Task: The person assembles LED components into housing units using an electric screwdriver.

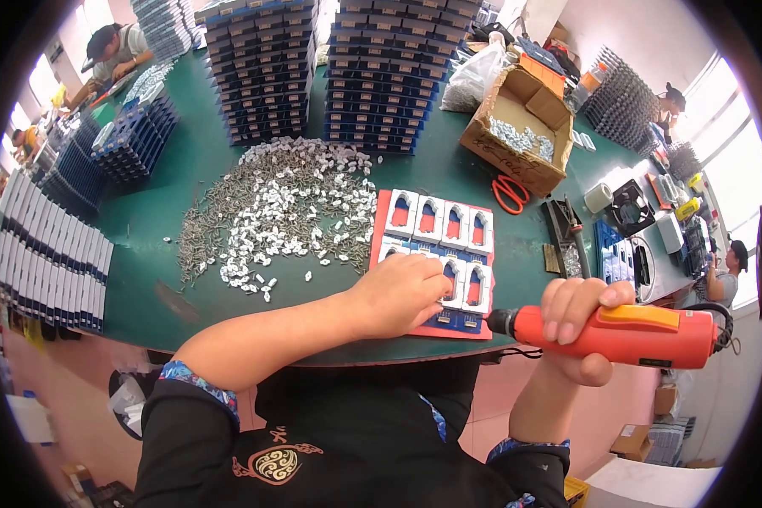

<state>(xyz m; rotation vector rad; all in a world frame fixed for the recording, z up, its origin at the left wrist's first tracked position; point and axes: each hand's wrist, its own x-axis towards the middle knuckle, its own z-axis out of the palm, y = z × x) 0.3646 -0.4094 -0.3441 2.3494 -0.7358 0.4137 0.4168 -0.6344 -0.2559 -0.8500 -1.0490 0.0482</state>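
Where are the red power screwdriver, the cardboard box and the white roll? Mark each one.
Red power screwdriver [637,343]: head view, on the red body below the orange lever.
Cardboard box [504,157]: head view, on its near outer wall.
White roll [599,198]: head view, middle of its visible surface.

Driver, lower right: small dark label (too tiny to read). Box, upper right: dark handwriting, unclear. Shirt, lower centre: gold lettering by an emblem. Stacks, top centre: pale-labelled, illegible.
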